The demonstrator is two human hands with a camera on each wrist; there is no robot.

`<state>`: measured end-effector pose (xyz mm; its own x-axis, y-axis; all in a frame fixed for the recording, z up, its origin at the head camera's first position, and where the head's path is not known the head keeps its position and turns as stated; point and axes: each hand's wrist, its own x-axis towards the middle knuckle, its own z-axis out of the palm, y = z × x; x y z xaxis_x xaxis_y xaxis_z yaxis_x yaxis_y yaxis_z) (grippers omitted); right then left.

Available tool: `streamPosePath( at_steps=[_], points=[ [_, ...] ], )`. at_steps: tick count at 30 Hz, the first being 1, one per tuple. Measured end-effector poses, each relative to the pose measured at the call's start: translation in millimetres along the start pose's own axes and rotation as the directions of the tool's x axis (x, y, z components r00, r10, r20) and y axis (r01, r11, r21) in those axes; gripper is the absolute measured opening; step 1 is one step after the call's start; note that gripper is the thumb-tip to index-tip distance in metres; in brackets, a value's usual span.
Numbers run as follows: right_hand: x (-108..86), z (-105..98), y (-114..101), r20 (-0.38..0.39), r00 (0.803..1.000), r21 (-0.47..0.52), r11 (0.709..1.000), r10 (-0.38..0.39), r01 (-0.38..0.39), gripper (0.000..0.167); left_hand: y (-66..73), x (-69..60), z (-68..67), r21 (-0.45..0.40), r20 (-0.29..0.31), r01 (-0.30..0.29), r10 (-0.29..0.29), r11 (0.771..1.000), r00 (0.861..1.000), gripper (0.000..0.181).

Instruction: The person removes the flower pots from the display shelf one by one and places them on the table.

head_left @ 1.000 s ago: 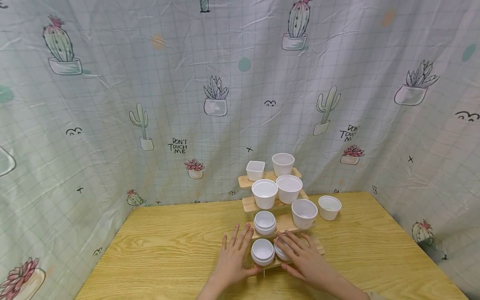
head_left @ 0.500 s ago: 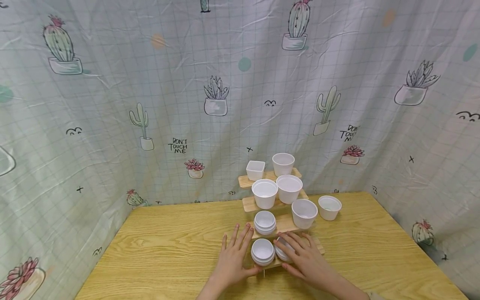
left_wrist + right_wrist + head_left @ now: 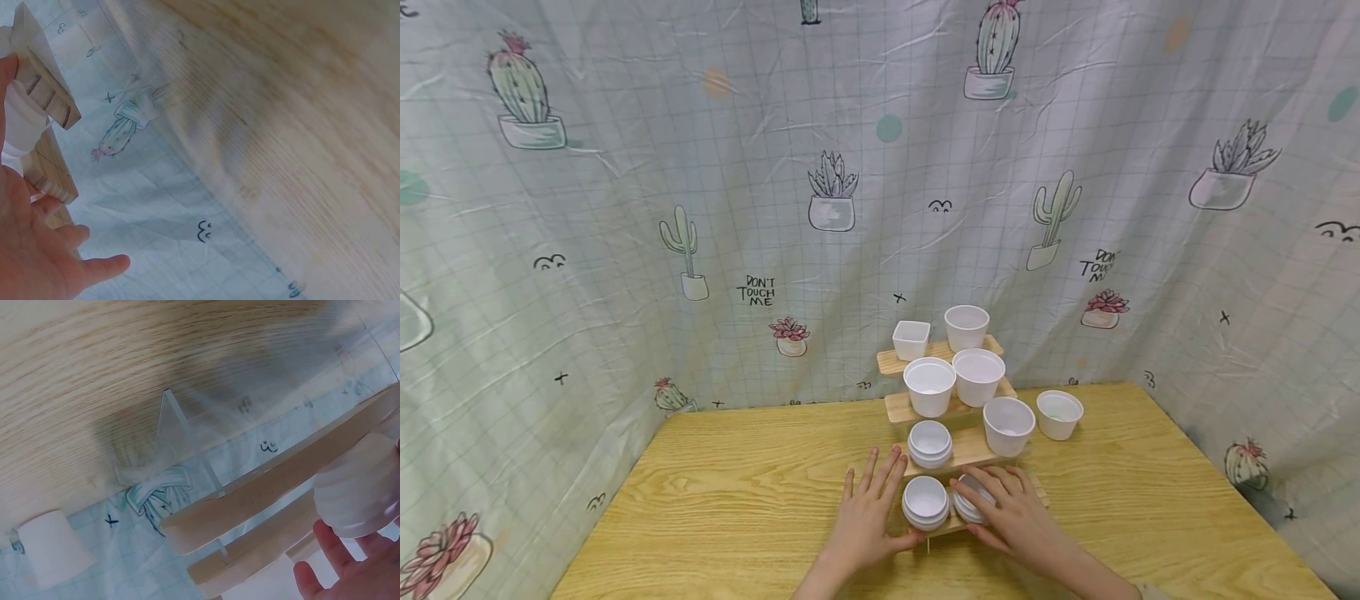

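On the bottom step (image 3: pixel 953 526) of the wooden stand (image 3: pixel 967 450), the right hand (image 3: pixel 1018 518) curls its fingers round the right-hand white pot (image 3: pixel 965 509), best shifted gently and upright, with the left hand (image 3: pixel 865 522), straight-fingered and grasping nothing, ideally bracing the stand.

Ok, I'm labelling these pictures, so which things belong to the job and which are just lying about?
In the job:
right hand
front-right pot
left hand
tiered stand
other pots on it

Seemingly just about:
loose pot on table, untouched
cactus-print curtain
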<state>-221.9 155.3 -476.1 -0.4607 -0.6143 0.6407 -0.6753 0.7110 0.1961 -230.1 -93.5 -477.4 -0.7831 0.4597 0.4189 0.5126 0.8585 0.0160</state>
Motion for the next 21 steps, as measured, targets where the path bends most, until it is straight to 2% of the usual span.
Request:
streamPosePath(
  at_steps=[7,15,21],
  points=[
    [0.4,-0.8,0.8,-0.024,1.000,0.005,1.000,-0.014,0.014,0.061,0.2,-0.4,0.4,-0.004,-0.008,-0.005,0.004,1.000,1.000,0.102],
    [-1.3,-0.6,1.1,-0.002,1.000,-0.007,1.000,0.002,-0.002,0.062,-0.2,-0.5,-0.7,0.002,0.024,0.005,-0.005,1.000,1.000,0.103],
    [-2.1,-1.7,1.5,0.002,1.000,-0.006,1.000,0.014,-0.014,0.062,0.0,-0.4,-1.1,-0.001,0.023,0.008,-0.008,1.000,1.000,0.103]
  ],
)
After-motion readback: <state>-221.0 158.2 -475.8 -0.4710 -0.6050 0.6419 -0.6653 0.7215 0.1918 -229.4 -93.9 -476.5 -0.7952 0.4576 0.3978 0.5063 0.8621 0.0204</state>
